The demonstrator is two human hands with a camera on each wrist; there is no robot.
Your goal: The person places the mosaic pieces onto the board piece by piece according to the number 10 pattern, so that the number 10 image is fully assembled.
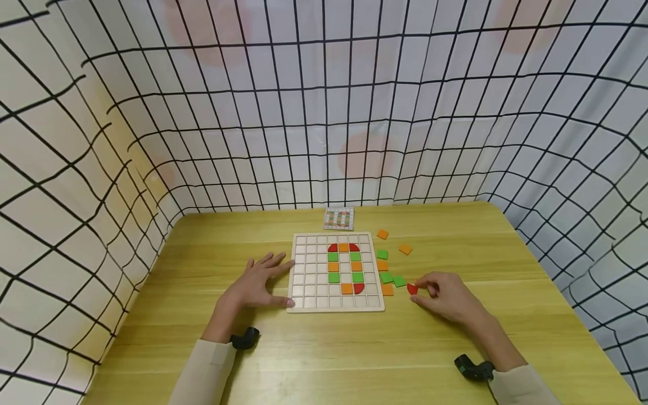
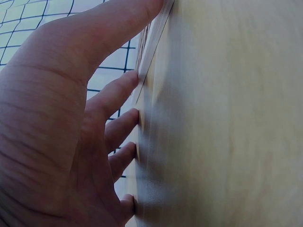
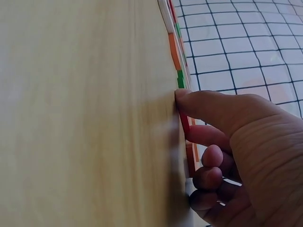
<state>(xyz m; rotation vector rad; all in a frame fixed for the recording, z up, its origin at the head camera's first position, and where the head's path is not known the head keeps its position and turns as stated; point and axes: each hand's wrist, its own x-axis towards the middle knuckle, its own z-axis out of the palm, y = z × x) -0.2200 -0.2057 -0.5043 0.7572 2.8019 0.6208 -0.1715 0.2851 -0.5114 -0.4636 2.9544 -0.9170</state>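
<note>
My left hand [image 1: 259, 281] is spread at the left edge of a white grid board [image 1: 309, 301], thumb and index finger touching its rim. Red, orange and green tiles form a ring on the board, with a red rounded tile [image 1: 359, 288] at its lower right corner. The ring's lower left corner cell is bare. Right of the board, my right hand [image 1: 448, 295] pinches a red rounded tile [image 1: 412, 289] between thumb and index finger, low over the table. In the right wrist view this red tile [image 3: 184, 122] shows edge-on at the fingertips.
Loose orange and green tiles lie along the board's right side, among them a green tile [image 1: 400, 281] and an orange tile [image 1: 405, 249]. A small pattern card [image 1: 338, 219] lies behind the board. Black netting [image 1: 324, 90] over white cloth encloses the wooden table [image 1: 324, 360].
</note>
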